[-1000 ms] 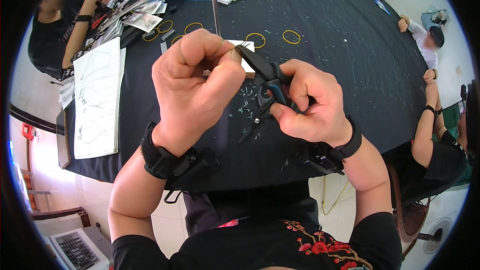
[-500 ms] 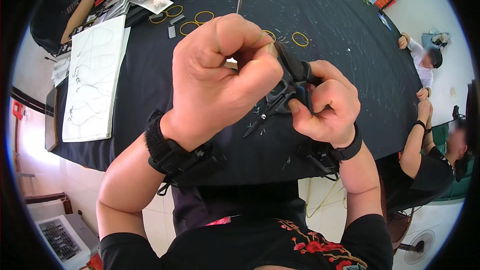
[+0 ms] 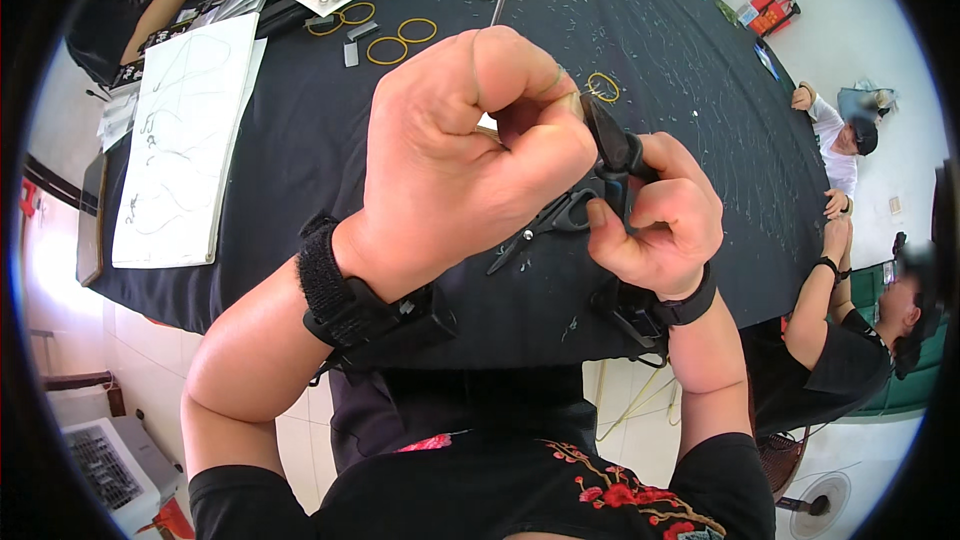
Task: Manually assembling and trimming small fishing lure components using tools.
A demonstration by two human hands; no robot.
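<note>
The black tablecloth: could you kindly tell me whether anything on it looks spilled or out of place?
Yes: pale scraps lie scattered over the cloth, many beyond the right hand and a few near the front edge. They look like loose litter, not laid out deliberately.

Head-worn fisheye — near, downward over table (image 3: pixel 290 160)

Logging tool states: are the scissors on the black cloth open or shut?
Shut: the scissors show their blades lying together, tapering to one point.

White wall (image 3: pixel 840 15), pale tiled floor (image 3: pixel 160 350), black-draped table (image 3: pixel 290 160), round fan (image 3: pixel 822 503)
</note>
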